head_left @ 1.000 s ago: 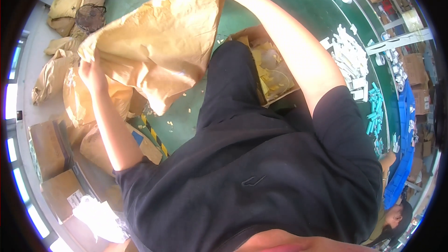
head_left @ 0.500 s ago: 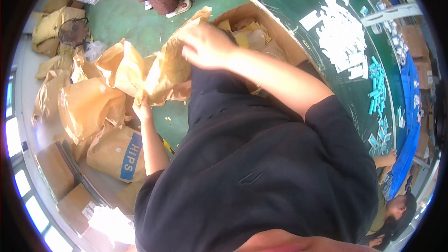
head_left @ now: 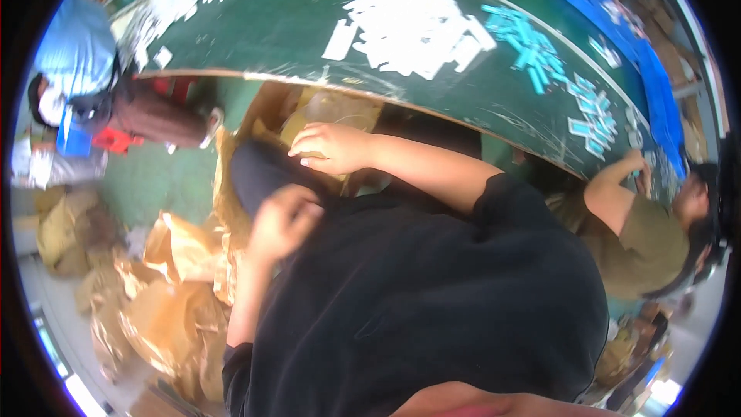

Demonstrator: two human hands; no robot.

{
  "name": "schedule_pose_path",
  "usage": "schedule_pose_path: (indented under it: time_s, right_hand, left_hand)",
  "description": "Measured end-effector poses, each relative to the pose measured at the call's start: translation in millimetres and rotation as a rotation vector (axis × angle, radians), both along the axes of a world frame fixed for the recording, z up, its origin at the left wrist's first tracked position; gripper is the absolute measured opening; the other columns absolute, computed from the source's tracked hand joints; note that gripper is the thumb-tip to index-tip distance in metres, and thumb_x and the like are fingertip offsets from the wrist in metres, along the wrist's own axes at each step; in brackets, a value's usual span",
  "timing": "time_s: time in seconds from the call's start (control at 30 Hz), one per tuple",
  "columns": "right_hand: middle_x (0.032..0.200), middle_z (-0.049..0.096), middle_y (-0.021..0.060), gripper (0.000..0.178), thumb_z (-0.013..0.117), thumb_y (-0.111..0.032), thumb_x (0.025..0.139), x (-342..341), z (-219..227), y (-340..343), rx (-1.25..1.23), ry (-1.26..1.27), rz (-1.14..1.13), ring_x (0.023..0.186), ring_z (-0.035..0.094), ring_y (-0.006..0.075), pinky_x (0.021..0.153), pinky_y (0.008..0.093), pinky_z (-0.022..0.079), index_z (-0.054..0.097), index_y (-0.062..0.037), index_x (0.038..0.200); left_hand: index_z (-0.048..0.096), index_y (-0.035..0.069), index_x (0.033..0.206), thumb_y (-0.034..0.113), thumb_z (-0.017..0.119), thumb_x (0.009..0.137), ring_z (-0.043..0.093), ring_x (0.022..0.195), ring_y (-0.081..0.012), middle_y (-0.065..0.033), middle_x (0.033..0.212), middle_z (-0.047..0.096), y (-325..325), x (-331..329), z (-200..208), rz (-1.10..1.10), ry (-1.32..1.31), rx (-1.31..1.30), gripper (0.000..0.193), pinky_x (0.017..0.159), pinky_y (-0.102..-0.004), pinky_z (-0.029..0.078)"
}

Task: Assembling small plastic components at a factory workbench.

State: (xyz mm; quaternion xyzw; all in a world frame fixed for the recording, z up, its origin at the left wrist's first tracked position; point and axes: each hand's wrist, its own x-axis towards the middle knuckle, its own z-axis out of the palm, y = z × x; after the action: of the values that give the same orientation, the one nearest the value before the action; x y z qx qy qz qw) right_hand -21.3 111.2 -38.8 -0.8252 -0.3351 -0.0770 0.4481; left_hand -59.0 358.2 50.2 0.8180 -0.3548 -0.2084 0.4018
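The big green table (head_left: 270, 38) is now stretching across the top, since the person (head_left: 432, 286) is turning to it. The brown paper bag (head_left: 222, 185) is no longer hanging up high; it is sitting beside the dark leg (head_left: 266, 174), looking crumpled. The right hand (head_left: 336, 148) is resting half open, seemingly empty. The left hand (head_left: 278, 220) is blurring, half curled; I cannot tell what it is holding.
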Motion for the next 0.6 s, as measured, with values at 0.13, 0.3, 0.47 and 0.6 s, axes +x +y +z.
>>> schedule_pose_path:
  time_s: [0.13, 0.3, 0.47, 0.6]
  right_hand:
    - [0.101, 0.076, 0.007, 0.013, 0.073, -0.014, 0.091, -36.4, 73.3, -79.5, 0.039, -0.233, -0.344, 0.095, 0.072, 0.0292, 0.081, 0.0419, 0.059, 0.08, -0.0104, 0.101]
    - [0.122, 0.072, 0.0226, 0.047, 0.079, -0.025, 0.088, -52.0, 66.8, -205.6, -0.16, -0.176, -1.103, 0.115, 0.069, 0.0419, 0.1, 0.049, 0.056, 0.069, -0.0027, 0.128]
    - [0.134, 0.066, 0.0231, 0.057, 0.08, -0.028, 0.091, -74.4, 33.4, -261.2, -0.456, -0.338, -1.081, 0.128, 0.058, 0.0431, 0.114, 0.0518, 0.044, 0.063, -0.0023, 0.139]
    - [0.135, 0.066, 0.0177, 0.053, 0.079, -0.022, 0.09, -55.3, 39.0, -236.7, -0.36, -0.413, -0.995, 0.129, 0.056, 0.0404, 0.112, 0.0493, 0.045, 0.064, -0.0054, 0.138]
  left_hand:
    - [0.062, 0.0, 0.081, 0.03, 0.069, 0.104, 0.061, 0.079, -0.0482, -0.0256, 0.08, 0.063, -47.2, -20.4, -55.2, -0.44, 0.076, 0.088, 0.039, 0.071, -0.053, 0.048]
    - [0.065, 0.005, 0.095, 0.026, 0.07, 0.1, 0.064, 0.088, -0.0432, -0.0185, 0.092, 0.064, -50.3, 13.6, -70.5, -0.36, -0.324, 0.027, 0.022, 0.077, -0.0512, 0.052]
    - [0.068, 0.01, 0.137, 0.029, 0.077, 0.091, 0.058, 0.137, -0.0352, -0.0115, 0.141, 0.066, 24.0, 90.8, -74.6, -0.574, -0.822, 0.278, 0.051, 0.117, -0.0511, 0.043]
    - [0.069, 0.014, 0.132, 0.024, 0.056, 0.106, 0.066, 0.127, -0.0343, -0.0155, 0.135, 0.069, 122.9, 190.0, -77.1, 0.518, -0.671, 0.876, 0.031, 0.107, -0.053, 0.051]
